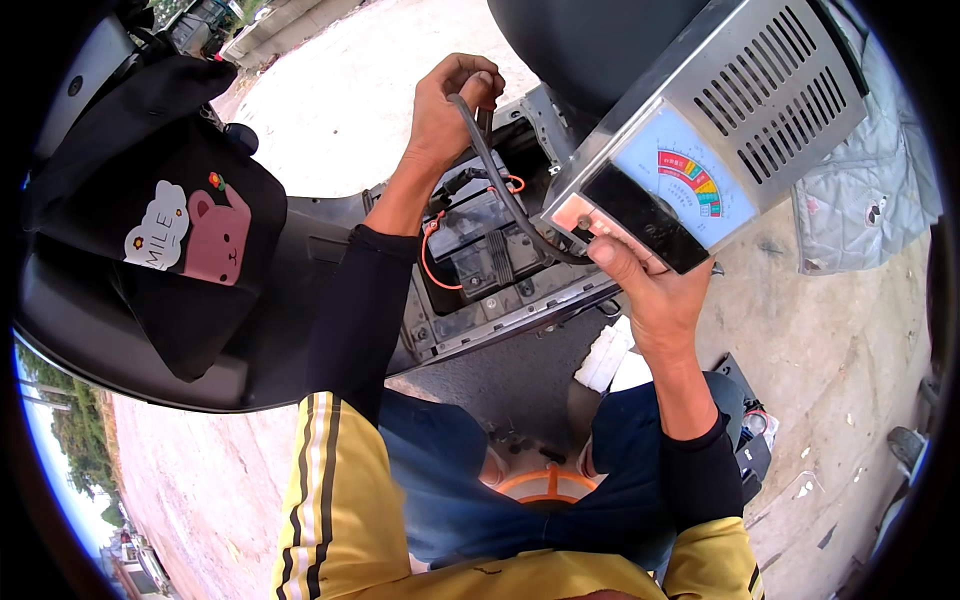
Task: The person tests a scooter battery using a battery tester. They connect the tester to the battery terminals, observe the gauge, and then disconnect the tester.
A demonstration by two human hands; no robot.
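My right hand (665, 300) grips the lower end of a grey metal battery tester (650, 120), with its thumb beside a small knob. The tester has a coloured dial and slotted vents, and is tilted above the open vehicle body. From it a thick black cable (492, 165) loops over to my left hand (447, 112). That hand is closed round something brownish at the cable's end, perhaps a clamp; fingers partly hide it. Below the cable, a battery (485, 265) with red and black wires sits in the open compartment (470, 335).
A black cloth cover (190, 230) with a pink bear print hangs at the left. Dark seat-like padding (600, 40) rises behind the tester. A quilted pale cloth (865, 200) lies at the right. White foam-like pieces (605, 355) and an orange stool (548, 485) are near my legs.
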